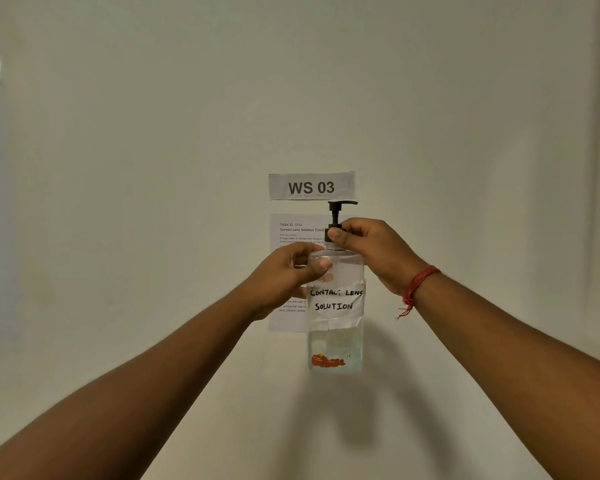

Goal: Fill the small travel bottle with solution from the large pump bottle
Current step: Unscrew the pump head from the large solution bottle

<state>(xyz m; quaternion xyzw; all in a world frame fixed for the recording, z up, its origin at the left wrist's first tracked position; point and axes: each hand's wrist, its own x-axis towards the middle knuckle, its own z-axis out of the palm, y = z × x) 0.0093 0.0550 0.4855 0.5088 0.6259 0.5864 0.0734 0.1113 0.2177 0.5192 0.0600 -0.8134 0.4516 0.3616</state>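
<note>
Left hand [284,275] grips clear pump bottle [335,306], labelled "CONTACT LENS SOLUTION"; right hand [371,251] pinches its black collar.

We see a clear pump bottle [335,337] with a black pump head [336,216]. Its white label [336,301] carries black handwritten letters. Near its base sits an orange-red patch [327,361]. On the right wrist, a red thread bracelet [417,287]. Behind the bottle, a white sign [311,186] with bold black "WS 03", and below it a white sheet [288,271] with small black print. The surface [153,168] is plain off-white, unpatterned.
</note>
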